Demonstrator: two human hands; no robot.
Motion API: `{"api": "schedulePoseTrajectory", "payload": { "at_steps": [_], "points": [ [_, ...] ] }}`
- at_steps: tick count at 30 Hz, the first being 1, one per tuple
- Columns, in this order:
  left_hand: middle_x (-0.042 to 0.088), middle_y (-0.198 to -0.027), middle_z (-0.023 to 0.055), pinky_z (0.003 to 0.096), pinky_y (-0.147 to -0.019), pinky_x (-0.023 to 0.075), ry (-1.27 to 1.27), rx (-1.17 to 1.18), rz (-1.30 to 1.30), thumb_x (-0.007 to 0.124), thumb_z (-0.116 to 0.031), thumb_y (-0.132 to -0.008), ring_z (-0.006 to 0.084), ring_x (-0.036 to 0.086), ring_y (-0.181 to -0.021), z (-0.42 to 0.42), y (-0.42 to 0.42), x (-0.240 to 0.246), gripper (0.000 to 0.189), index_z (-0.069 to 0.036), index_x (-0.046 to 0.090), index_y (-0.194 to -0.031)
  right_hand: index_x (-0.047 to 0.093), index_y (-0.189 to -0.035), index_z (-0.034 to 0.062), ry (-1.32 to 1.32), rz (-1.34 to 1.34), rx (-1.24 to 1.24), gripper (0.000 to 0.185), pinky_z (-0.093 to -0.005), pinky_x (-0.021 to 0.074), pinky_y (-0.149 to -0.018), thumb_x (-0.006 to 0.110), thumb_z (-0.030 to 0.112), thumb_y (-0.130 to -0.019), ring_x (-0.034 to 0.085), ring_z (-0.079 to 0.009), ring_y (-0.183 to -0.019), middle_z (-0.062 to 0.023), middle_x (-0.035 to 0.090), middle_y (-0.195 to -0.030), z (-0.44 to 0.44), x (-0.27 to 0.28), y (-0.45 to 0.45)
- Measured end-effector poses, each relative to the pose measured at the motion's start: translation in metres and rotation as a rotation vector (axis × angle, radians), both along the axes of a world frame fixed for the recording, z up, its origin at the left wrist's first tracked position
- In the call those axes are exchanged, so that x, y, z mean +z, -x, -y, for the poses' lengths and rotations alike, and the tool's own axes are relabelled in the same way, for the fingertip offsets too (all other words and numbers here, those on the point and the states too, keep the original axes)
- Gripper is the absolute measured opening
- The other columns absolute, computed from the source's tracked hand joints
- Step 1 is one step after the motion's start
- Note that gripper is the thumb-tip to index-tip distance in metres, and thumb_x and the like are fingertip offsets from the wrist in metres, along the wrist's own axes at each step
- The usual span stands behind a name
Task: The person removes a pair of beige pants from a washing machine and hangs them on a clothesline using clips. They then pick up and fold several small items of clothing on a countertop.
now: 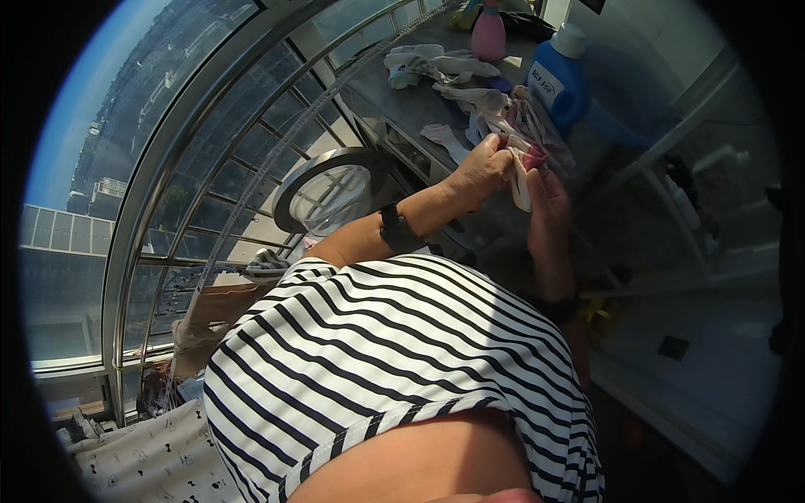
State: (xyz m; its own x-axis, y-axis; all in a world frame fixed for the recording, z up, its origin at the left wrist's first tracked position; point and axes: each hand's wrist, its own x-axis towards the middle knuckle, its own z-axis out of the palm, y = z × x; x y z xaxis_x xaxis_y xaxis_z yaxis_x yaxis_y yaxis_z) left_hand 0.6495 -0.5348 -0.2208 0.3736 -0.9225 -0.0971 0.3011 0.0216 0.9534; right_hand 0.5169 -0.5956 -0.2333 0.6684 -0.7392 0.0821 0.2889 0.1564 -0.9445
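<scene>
My left hand (483,171) pinches the near side of a small white cloth garment (521,188) with a pink part, which looks like a sock. From the other side my right hand (548,196) grips the same garment by its pink part. Just beyond my hands lies a heap of crumpled pale laundry (497,104) on a grey top (402,113). A single pale sock (443,139) lies left of the heap, near the edge. Farther back is another bunch of white and grey socks (434,63).
A blue detergent jug (556,82) with a white cap and a pink bottle (488,34) stand behind the laundry. Below on the left, a round washing machine door (330,192) hangs open. Metal window railings (207,188) run along the left; a glass-fronted cabinet (685,201) is at right.
</scene>
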Motion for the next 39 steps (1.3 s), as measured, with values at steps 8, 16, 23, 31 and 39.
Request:
{"api": "schedulePoseTrajectory", "payload": {
  "at_steps": [8, 16, 23, 31, 39],
  "points": [
    [0.059, -0.102, 0.0086, 0.0274, -0.08, 0.0489, 0.079, -0.259, -0.046, 0.044, -0.013, -0.092, 0.0151, 0.059, -0.089, -0.023, -0.018, 0.001, 0.028, 0.0, 0.049, -0.116, 0.058, -0.093, 0.0047, 0.153, -0.061, -0.197, 0.022, -0.0198, 0.0462, -0.064, 0.063, 0.026, -0.09, 0.054, -0.0055, -0.069, -0.0011, 0.06, -0.081, 0.007, 0.001, -0.014],
    [0.061, -0.098, 0.0087, 0.0305, -0.075, 0.0506, 0.315, -0.317, -0.408, 0.051, -0.015, -0.094, 0.0165, 0.062, -0.086, -0.043, -0.056, 0.01, 0.022, -0.002, 0.051, -0.112, 0.054, -0.094, 0.0023, -0.171, 0.1, -0.084, 0.021, -0.02, 0.0447, -0.055, 0.053, 0.023, -0.096, 0.051, -0.0048, -0.058, -0.0025, 0.06, -0.075, -0.018, -0.006, -0.059],
    [0.059, -0.102, 0.0072, 0.0293, -0.075, 0.0495, 0.447, -0.305, -0.479, 0.055, -0.012, -0.092, 0.0156, 0.06, -0.09, -0.046, -0.061, 0.01, 0.023, -0.006, 0.049, -0.113, 0.049, -0.1, 0.0018, -0.067, 0.065, -0.245, 0.033, -0.0204, 0.0445, -0.054, 0.056, 0.034, -0.093, 0.052, -0.0059, -0.062, -0.0044, 0.058, -0.082, -0.048, 0.004, -0.079],
    [0.055, -0.102, 0.0001, 0.0206, -0.067, 0.0458, 0.418, -0.233, -0.094, 0.056, -0.016, -0.094, 0.006, 0.053, -0.089, -0.033, -0.048, 0.003, 0.028, -0.008, 0.043, -0.117, 0.049, -0.115, 0.0039, 0.307, -0.098, -0.466, 0.027, -0.0212, 0.0449, -0.055, 0.053, 0.017, -0.091, 0.056, -0.0102, -0.074, -0.003, 0.057, -0.093, -0.059, 0.008, -0.086],
    [0.057, -0.105, 0.003, 0.0261, -0.088, 0.0425, 0.46, -0.169, 0.001, 0.055, -0.012, -0.094, 0.0106, 0.053, -0.099, -0.01, -0.052, 0.007, 0.027, -0.007, 0.047, -0.118, 0.046, -0.122, 0.0002, 0.01, 0.033, -0.049, 0.04, -0.024, 0.051, -0.07, 0.057, 0.015, -0.087, 0.057, -0.016, -0.097, -0.0104, 0.053, -0.113, -0.013, 0.021, -0.045]
  ]
}}
